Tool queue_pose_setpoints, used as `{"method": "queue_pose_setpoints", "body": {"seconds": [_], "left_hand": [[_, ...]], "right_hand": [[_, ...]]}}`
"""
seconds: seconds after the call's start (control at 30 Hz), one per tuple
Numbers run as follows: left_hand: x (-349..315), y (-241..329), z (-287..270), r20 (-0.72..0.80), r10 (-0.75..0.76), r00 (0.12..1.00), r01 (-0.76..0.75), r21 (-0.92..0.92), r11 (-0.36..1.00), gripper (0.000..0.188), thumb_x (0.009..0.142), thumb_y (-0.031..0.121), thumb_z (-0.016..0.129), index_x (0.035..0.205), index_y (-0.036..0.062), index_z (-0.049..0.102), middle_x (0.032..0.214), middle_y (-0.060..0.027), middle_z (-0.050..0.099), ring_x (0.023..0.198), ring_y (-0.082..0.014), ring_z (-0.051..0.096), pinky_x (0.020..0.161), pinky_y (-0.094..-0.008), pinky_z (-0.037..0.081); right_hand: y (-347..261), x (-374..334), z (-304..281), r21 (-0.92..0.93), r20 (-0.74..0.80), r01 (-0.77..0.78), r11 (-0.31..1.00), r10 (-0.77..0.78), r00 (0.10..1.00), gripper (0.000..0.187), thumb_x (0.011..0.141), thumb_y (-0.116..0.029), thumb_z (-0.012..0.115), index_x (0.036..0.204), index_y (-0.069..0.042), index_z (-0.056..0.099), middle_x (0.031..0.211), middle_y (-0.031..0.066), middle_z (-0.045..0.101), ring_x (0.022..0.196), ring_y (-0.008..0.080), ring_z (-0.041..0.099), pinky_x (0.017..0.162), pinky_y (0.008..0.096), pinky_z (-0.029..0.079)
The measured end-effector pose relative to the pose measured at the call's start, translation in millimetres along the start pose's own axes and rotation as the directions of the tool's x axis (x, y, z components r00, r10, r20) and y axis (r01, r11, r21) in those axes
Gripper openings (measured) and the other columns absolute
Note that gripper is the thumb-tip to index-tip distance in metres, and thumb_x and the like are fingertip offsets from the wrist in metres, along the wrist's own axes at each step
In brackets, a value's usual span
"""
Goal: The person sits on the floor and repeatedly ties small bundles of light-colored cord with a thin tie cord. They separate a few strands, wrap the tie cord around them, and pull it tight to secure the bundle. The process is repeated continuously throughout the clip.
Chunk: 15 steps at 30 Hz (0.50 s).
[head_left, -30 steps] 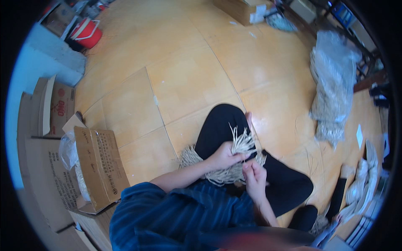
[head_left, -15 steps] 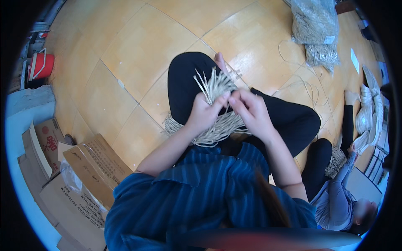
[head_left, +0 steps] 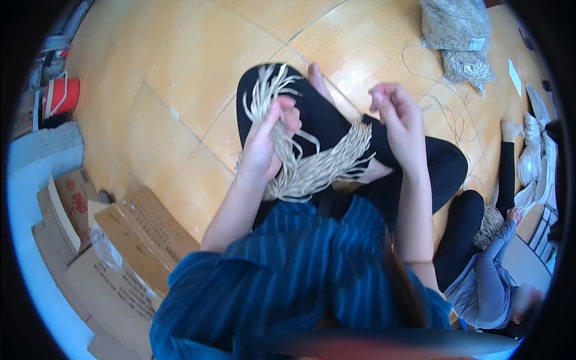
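My left hand (head_left: 268,135) is closed round a bunch of pale beige twisted cords (head_left: 263,90). Their loose ends fan out above the fist, and some strands droop past it. Across my lap lies a thicker bundle of the same kind of cord (head_left: 327,168), just right of and below that hand. Well apart from both, my right hand (head_left: 401,117) is raised over my right knee. Its fingers are curled together at the tips, slightly blurred; whether a thin strand is between them I cannot make out.
Clear plastic bags of cord (head_left: 456,30) stand on the tiled floor (head_left: 180,72) at the far right, with loose strands (head_left: 447,117) nearby. Cardboard boxes (head_left: 141,240) are at my left, and a red bucket (head_left: 63,96) farther off. A co-worker (head_left: 489,288) sits at the right, handling pale material.
My hands have parted: the left moved left with the bunch, the right lifted away to the right. More of the lap bundle shows between them.
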<state>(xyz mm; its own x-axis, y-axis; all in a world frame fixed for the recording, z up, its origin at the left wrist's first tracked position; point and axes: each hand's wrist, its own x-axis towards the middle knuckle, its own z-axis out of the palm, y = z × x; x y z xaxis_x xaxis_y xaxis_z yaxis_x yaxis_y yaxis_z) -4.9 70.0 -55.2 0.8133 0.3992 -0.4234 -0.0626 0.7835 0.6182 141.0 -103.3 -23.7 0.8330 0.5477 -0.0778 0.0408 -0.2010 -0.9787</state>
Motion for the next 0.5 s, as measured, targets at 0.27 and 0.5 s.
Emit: {"method": "queue_pose_setpoints", "body": {"seconds": [0.27,0.5], "left_hand": [[6,12,-12,0.228,-0.09,0.969,0.14,-0.212,0.967,0.028,0.103,0.033,0.035,0.109,0.0099,0.051,0.064,0.0042,0.036,0.05,-0.0037,0.031,0.046,-0.019,0.028],[10,11,-17,0.392,0.002,0.92,0.19,-0.45,0.872,0.036,0.104,0.03,0.034,0.119,0.0036,0.054,0.061,0.0021,0.035,0.05,-0.0048,0.032,0.045,-0.018,0.034]], "right_hand": [[70,-10,-17,-0.467,0.07,-0.211,0.859,0.273,0.959,0.027,0.083,-0.028,0.068,0.083,-0.002,0.066,0.068,0.0078,0.064,0.06,0.0166,0.059,0.059,0.0293,0.046],[109,-16,-1,-0.375,0.11,-0.364,0.853,0.431,0.896,0.026,0.078,-0.024,0.073,0.081,0.001,0.066,0.072,0.0084,0.067,0.067,0.0147,0.063,0.064,0.0271,0.05]]}}
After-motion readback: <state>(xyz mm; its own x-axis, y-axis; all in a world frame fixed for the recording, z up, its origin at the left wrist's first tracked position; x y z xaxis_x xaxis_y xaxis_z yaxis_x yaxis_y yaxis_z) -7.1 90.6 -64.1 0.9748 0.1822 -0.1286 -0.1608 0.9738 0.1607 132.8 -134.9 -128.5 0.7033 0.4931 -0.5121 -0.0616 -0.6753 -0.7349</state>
